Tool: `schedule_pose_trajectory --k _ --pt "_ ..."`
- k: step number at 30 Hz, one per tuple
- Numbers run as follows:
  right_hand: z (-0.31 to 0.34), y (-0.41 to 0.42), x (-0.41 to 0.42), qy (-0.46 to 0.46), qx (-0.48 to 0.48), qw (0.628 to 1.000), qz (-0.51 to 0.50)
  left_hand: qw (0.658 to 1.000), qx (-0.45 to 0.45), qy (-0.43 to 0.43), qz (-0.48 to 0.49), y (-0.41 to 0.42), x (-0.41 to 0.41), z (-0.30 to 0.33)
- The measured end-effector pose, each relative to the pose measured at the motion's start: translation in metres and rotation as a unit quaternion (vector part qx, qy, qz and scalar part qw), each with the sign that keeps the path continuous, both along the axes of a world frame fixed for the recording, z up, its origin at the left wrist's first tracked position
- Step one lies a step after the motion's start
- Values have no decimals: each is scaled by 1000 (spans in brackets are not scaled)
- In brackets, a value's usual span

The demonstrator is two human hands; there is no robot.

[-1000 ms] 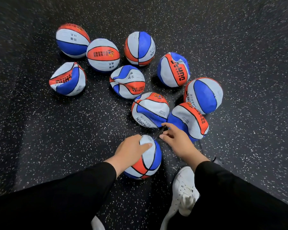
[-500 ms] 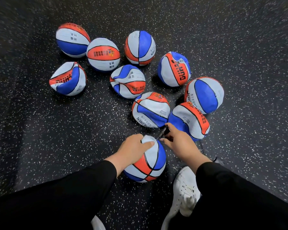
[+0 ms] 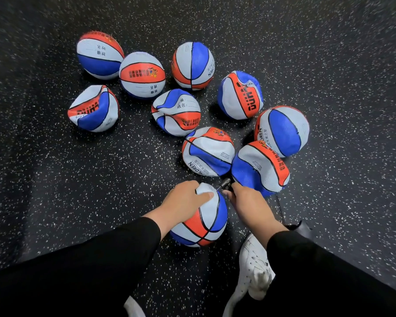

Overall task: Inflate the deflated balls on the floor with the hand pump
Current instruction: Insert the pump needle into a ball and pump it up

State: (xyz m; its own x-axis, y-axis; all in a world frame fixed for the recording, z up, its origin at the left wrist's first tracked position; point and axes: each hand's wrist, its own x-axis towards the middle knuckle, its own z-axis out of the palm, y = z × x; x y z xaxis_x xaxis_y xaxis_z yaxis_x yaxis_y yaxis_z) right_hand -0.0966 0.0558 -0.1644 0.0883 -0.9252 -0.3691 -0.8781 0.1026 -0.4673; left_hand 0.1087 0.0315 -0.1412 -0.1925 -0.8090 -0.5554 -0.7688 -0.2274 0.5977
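Note:
A red, white and blue ball (image 3: 206, 221) lies on the floor right in front of me. My left hand (image 3: 183, 200) grips its top, thumb laid across a white panel. My right hand (image 3: 245, 200) pinches the black pump nozzle (image 3: 224, 183), whose thin needle points into the top of this ball. A black hose (image 3: 280, 207) runs back from the hand toward the pump's black base (image 3: 301, 227) by my shoe. Several more balls lie beyond, some dented like the one at the left (image 3: 94, 109), others rounder like the one at the right (image 3: 282, 131).
The floor (image 3: 78, 179) is black rubber with white speckles. My white shoe (image 3: 254, 268) stands just behind the held ball, and black sleeves cover both forearms. Two soft balls (image 3: 208, 152) (image 3: 261, 168) lie close beyond my hands.
The held ball has grown rounder and sits higher under my left hand. My right hand has shifted slightly with the nozzle at the ball's top. The other balls have not moved.

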Motion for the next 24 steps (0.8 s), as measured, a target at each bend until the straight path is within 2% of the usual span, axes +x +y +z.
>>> schedule_pose_trajectory --k 3,7,12,18,24 --pt "1 -1 2 -28 -3 1000 -5 1000 -2 -22 -18 -1 3 0" --pt "3 -2 0 -139 34 989 -37 999 -6 -39 -34 0 5 2" --pt "3 -6 -1 -188 59 978 -71 999 -3 -23 -32 -2 4 2" --pt "4 -6 -2 -210 50 974 -73 999 5 5 -33 -7 9 4" --pt "1 -6 -5 -186 71 979 -42 999 -3 -31 -34 7 7 6"
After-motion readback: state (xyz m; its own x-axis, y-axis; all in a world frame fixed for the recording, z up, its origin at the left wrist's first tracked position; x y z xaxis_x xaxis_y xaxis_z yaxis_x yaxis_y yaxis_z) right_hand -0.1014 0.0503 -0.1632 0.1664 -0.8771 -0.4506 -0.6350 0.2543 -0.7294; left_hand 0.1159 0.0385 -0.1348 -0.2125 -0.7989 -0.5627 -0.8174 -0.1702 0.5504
